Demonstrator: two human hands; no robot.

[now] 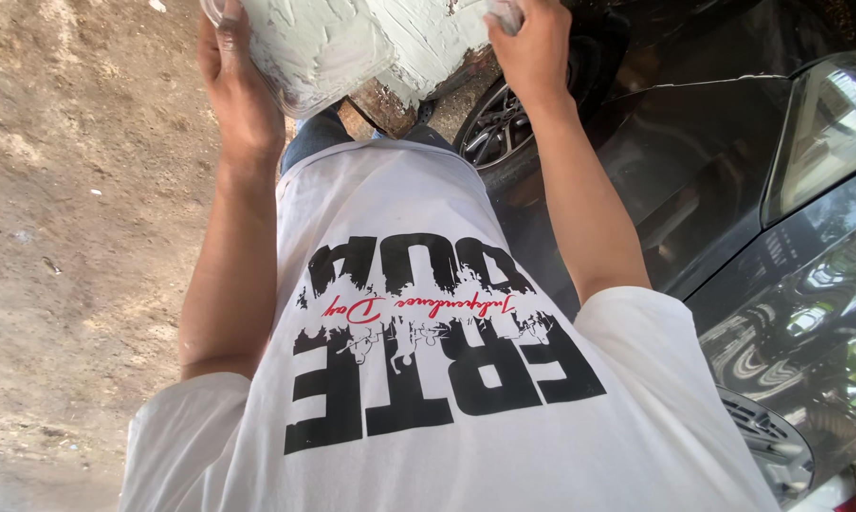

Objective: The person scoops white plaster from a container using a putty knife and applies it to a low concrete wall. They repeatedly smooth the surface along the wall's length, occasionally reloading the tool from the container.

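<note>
Holding a clear tray of white putty point(304, 47) in the left hand point(238, 90), fingers clamped on its rim | right hand point(534, 47) fingers closed on a small pale tool point(506, 14) | risk: tilted tray may drip putty onto the black car point(731, 218).

Soft daylight, sharp centre, curved edges

Even, diffuse daylight fills the view and casts only faint shadows on the pale sandy dirt ground point(77, 209); the white printed cotton T-shirt point(428, 313) is bright but not blown out, while the glossy black car body point(731, 246) mirrors trees and sky with pale glare on its glass. Focus is crisp at the middle, and wide-lens bending stretches the corners, where detail softens slightly
</note>
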